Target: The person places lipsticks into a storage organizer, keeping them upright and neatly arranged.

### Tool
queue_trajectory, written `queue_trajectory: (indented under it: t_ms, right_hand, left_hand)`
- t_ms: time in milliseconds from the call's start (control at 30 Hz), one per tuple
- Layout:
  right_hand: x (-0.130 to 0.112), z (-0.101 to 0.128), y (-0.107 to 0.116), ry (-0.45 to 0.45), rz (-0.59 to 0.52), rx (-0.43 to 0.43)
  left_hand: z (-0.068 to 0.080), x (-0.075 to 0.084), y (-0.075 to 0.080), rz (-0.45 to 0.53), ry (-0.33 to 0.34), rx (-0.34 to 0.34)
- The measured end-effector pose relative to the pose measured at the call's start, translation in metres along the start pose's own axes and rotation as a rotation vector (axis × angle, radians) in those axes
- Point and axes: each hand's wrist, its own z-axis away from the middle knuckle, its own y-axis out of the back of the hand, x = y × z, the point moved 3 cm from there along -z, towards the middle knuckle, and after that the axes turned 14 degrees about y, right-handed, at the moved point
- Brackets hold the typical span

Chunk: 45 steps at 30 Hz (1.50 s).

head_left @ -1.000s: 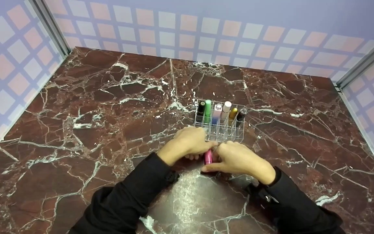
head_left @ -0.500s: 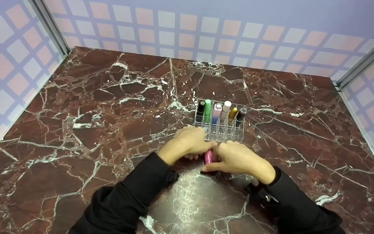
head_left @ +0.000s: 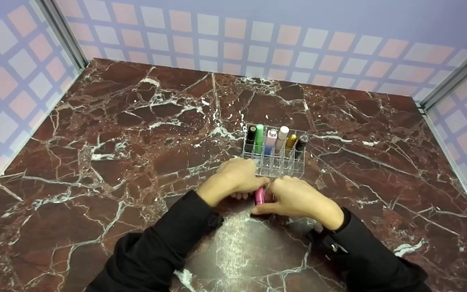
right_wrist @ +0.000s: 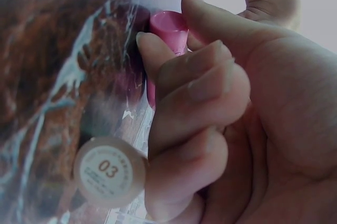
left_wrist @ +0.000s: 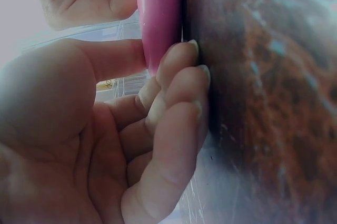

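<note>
From my head the light is even and fairly bright, coming from above; the worktop shows a pale sheen just below my sleeves, and only a thin soft shadow lies under my hands. That view is sharp. Both wrist views are washed out and hazy, with a bluish cast; the marble there is smeared and out of focus, and one corner of each bleaches to white.

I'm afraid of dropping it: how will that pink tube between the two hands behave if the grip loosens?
The pink tube looks smooth and glossy, so it may slip. It is round, so on the marble table it would probably roll. It seems stiff and light: the left hand and right hand hold it with fingertips only.
</note>
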Motion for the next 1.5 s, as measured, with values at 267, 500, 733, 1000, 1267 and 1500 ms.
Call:
queue_trajectory:
  t_ms: [267,500,733,1000,1267,1500]
  right_hand:
    - [-0.0001,0.0002,-0.0001,-0.001,-0.002,0.000]
    - [-0.0007,-0.0002,0.0000,0.005,0.006,0.007]
    - [-0.0007,-0.0006,0.0001,0.019,0.004,0.011]
    - [-0.0005,-0.0008,0.0008,0.032,-0.010,0.022]
    - [-0.0006,-0.0001,0.0026,0.026,-0.003,0.033]
    - [-0.0026,0.0004,0.0064,0.026,-0.020,0.046]
  left_hand:
    - [0.0018,0.0003,0.0004,0.023,-0.001,-0.009]
    - [0.0036,0.0001,0.0003,0.082,0.009,-0.018]
    - [0.0027,-0.0001,0.0005,0.092,0.000,-0.021]
    - [0.0023,-0.0007,0.0012,0.099,-0.002,-0.019]
    - [0.0010,-0.0011,0.0020,0.087,-0.014,-0.033]
    - [0.0014,-0.0016,0.0048,0.103,-0.050,-0.015]
